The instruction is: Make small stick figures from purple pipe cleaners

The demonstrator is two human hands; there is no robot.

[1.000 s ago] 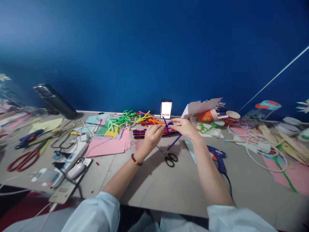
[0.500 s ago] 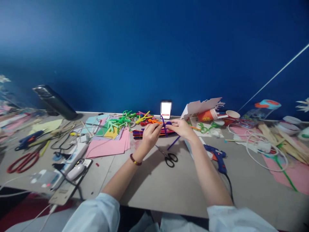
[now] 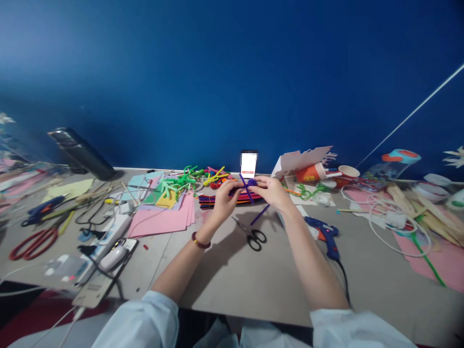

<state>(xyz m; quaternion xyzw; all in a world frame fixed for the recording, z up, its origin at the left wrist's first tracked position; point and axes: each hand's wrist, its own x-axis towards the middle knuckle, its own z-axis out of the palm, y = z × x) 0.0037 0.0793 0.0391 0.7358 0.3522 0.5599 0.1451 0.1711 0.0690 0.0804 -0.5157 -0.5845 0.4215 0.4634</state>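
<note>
My left hand (image 3: pixel 227 197) pinches a purple pipe cleaner (image 3: pixel 246 187) that stands at a slant between my two hands. My right hand (image 3: pixel 271 192) is closed on the same purple piece, near a coiled purple bundle (image 3: pixel 251 182) at its fingertips. Below the right hand, a loose purple pipe cleaner (image 3: pixel 260 215) slants down towards black-handled scissors (image 3: pixel 255 239) lying on the table. Behind my hands lies a bundle of coloured pipe cleaners (image 3: pixel 207 201), partly covered by the left hand.
A lit phone (image 3: pixel 248 164) leans on the blue wall. Pink paper sheets (image 3: pixel 163 220) and green pipe cleaners (image 3: pixel 181 182) lie to the left. On the right are a blue glue gun (image 3: pixel 326 234), orange paper cups (image 3: pixel 311 172) and a coiled white cable (image 3: pixel 393 224).
The upright purple pipe cleaner has tilted, its top leaning further left. My left fingers have shifted slightly at it, and the right hand stays almost in place.
</note>
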